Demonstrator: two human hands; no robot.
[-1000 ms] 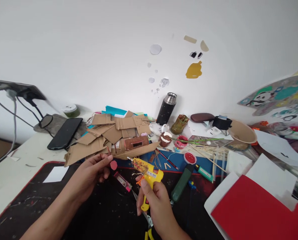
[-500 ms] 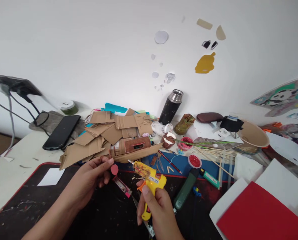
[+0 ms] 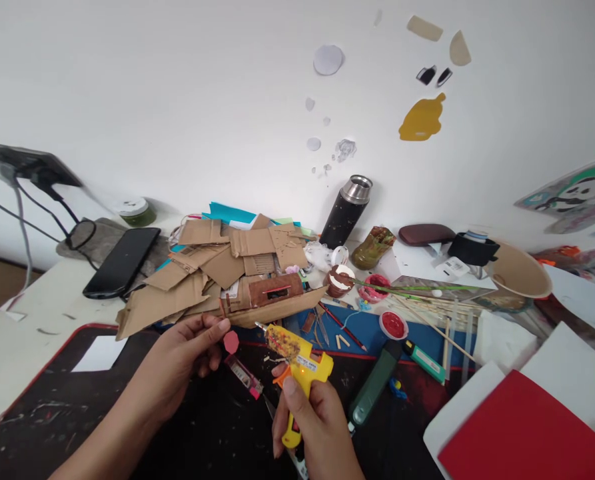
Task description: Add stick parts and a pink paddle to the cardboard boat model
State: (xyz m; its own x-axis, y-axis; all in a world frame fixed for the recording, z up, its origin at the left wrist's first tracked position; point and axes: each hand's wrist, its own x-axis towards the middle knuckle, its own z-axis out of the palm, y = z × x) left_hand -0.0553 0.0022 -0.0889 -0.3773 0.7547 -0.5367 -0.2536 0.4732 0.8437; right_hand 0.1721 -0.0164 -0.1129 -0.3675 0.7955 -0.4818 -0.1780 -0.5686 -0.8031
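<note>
My left hand [image 3: 190, 350] is closed in a pinch at the left end of a model boat [image 3: 282, 309] made of brown cardboard, with a painted brown cabin [image 3: 276, 291]. The fingers partly cover that end. A small pinkish-red octagonal piece [image 3: 231, 342] shows just beside the thumb; whether the hand touches it I cannot tell. My right hand [image 3: 314, 420] is wrapped round the handle of a yellow hot glue gun [image 3: 300, 360], a finger by its orange trigger [image 3: 281, 377]. The metal nozzle points up-left, close below the boat's side.
Cardboard pieces [image 3: 222, 260] are heaped behind the boat. A black flask [image 3: 346, 212], paint pots [image 3: 392, 325] and thin sticks [image 3: 437, 310] lie beyond to the right. On the dark mat are a green tool [image 3: 376, 385] and a small packet [image 3: 244, 377]. Red paper [image 3: 532, 433] covers the right corner.
The view has shifted slightly. Both hands keep nearly the same pose, with the glue gun's nozzle still close to the boat.
</note>
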